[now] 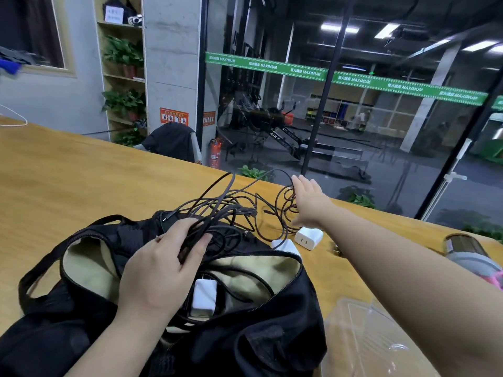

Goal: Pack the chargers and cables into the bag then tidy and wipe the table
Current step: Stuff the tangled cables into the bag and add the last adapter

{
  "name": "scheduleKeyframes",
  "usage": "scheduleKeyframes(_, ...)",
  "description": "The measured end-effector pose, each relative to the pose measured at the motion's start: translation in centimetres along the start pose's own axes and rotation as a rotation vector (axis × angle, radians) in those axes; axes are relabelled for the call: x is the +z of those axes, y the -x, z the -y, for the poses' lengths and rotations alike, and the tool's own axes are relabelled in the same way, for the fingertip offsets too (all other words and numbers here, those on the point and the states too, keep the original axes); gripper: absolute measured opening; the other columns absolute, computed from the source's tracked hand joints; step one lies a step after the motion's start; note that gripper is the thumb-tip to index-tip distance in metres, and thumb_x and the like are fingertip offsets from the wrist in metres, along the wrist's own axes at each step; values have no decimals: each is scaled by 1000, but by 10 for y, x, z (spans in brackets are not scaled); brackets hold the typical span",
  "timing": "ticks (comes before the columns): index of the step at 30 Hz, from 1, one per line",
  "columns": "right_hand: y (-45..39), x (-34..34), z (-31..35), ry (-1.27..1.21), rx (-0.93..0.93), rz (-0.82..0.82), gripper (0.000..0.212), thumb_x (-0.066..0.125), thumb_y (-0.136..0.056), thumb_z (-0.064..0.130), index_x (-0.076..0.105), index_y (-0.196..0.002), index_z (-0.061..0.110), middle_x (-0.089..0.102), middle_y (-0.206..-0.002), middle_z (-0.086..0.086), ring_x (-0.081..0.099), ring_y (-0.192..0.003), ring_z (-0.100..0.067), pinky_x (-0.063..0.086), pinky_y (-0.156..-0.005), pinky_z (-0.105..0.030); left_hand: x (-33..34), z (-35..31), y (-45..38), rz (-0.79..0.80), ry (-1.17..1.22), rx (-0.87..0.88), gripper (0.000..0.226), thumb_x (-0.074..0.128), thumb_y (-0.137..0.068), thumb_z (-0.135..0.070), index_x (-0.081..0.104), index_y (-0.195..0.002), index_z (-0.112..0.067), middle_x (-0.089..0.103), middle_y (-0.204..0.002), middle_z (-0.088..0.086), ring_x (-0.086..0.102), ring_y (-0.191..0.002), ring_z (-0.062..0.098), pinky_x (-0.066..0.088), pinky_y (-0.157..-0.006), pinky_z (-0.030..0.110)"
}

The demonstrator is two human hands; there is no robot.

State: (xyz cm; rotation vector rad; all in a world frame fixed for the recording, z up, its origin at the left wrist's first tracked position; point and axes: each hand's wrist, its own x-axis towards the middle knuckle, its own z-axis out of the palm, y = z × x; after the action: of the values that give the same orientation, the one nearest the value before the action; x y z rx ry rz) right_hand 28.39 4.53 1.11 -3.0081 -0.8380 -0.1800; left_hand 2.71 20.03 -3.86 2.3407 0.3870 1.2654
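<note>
Black cables (234, 205) tangled over open bag (272, 322). Three white chargers: one inside (203, 296), two (309, 237) on table (68, 172). Left hand (163, 265) grips cables; right hand (309, 198) flat, fingers straight.

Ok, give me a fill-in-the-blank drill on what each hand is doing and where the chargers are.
1. The left hand grips a bundle of dark ____ over the bag.
2. The right hand reaches out with its fingers ____.
3. One white charger lies ____ the bag.
4. Another white charger sits on the ____.

Missing words: cables; open; inside; table
</note>
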Motion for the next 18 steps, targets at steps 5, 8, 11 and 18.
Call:
scheduleKeyframes(5, -28, 11, -9, -50, 97, -13, 107, 71, -79, 9, -8, -150, 16, 1, -159, -1, 3, -146, -25, 20, -115, -50, 1, 1, 0, 15, 13, 2, 36, 36, -84, -55, 55, -102, -30, 46, -48, -14, 41, -48, 6, 33, -45, 15)
scheduleKeyframes(8, -42, 17, -14, -69, 126, -23, 105, 70, -79, 6, -6, -150, 17, 11, -158, -3, 11, -145, -28, 25, -113, -51, 1, 1, -1, 25, 22, -4, 41, 37, -84, -54, 59, -102, -24, 46, -48, -14, 41, -48, 8, 33, -45, 15)
scheduleKeyframes(11, -51, 20, -12, -94, 100, -40, 99, 67, -82, 1, -1, -151, 19, 24, -154, -8, 18, -143, -31, 31, -111, -48, 2, 2, -1, 23, 19, -6, 39, 38, -84, -53, 59, -102, -25, 49, -49, -13, 41, -49, 9, 33, -46, 14)
scheduleKeyframes(18, -60, 22, 0, -121, 124, -163, 81, 62, -84, -2, 17, -148, 21, 45, -134, -13, 40, -123, -33, 48, -91, -44, 3, 3, -2, 27, 36, -36, 43, 38, -82, -57, 59, -105, -28, 60, -61, -12, 51, -55, 14, 41, -48, 26)
